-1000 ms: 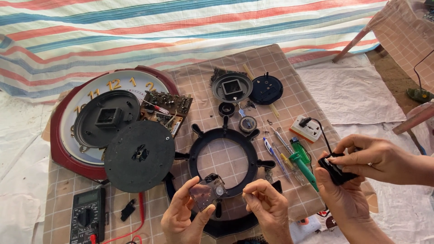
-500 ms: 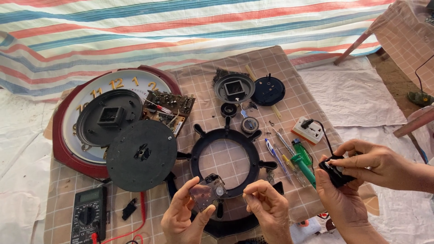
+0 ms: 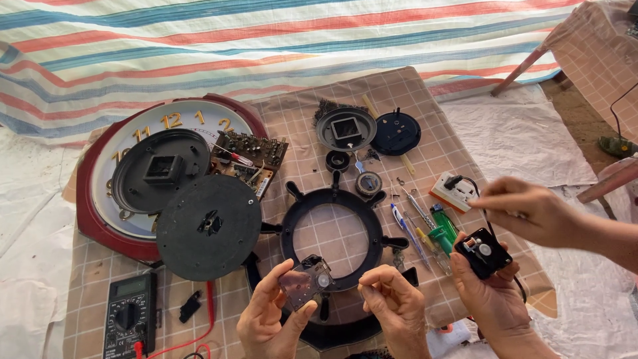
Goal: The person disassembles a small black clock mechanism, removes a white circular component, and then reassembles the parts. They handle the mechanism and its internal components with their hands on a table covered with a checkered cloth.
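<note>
Little has moved: left hand [image 3: 274, 318] stays pinched on the small translucent clock movement [image 3: 306, 282], lower centre; right hand [image 3: 397, 312] fingers stay curled beside it, holding nothing. Dismantling well along: black ring frame [image 3: 332, 237], black round disc [image 3: 209, 227] lie loose. Reassembly remains.

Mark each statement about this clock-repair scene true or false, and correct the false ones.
1. The left hand holds a small clear clock module. True.
2. The multimeter lies at the upper right. False: lower left.
3. The black ring lies on the checked cloth. True.
4. The right hand grips a screwdriver. False: it holds no tool.
5. Another person's hands hold a black module. True.
</note>
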